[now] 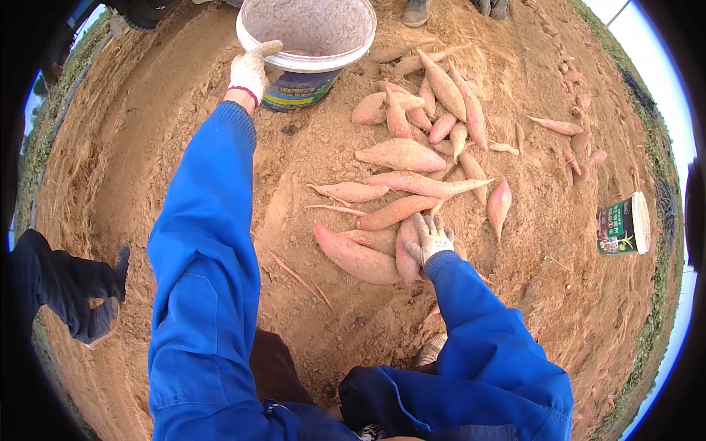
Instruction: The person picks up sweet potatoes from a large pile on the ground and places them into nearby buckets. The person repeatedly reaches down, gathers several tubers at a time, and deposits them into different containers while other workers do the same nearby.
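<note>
My left hand (251, 70), in a pale, soiled work glove with a red cuff edge, grips the white rim of a plastic bucket (309, 60) on the soil. The bucket is dusty inside, with something reddish low in it. My right hand (431, 238), gloved too, lies with fingers apart on an upright-lying sweet potato (407, 251). Beside that one is a large pink sweet potato (356, 254). An orange-brown sweet potato (394, 212) lies just beyond my fingertips. Farther off spreads a loose heap of sweet potatoes (441, 88), caked with earth.
A smaller green-and-black bucket (623, 225) lies tilted at right. More sweet potatoes (579, 146) lie behind it in small groups and rows. Another person's legs (71, 286) show at left, and a boot (415, 13) at the top. A wheel (144, 12) stands top left.
</note>
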Demonstrator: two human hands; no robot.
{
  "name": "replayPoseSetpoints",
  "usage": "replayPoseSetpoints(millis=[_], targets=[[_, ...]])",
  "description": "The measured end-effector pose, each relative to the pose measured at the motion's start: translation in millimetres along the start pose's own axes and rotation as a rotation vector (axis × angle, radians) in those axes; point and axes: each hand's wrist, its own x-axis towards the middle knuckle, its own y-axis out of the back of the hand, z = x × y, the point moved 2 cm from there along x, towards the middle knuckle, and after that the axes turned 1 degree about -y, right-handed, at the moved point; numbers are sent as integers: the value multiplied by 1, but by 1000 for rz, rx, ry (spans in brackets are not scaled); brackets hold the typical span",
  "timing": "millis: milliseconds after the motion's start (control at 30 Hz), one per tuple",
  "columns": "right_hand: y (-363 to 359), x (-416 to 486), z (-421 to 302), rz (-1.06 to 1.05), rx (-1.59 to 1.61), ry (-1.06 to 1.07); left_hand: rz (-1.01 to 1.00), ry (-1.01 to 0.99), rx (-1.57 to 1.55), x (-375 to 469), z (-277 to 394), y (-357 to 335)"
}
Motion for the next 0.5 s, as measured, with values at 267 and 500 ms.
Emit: replayPoseSetpoints(millis=[267,500], targets=[[-9,7,7,44,68,25,-143,-281,550,-156,20,48],[26,3,-14,44,-89,58,124,-201,581,-264,-65,55]])
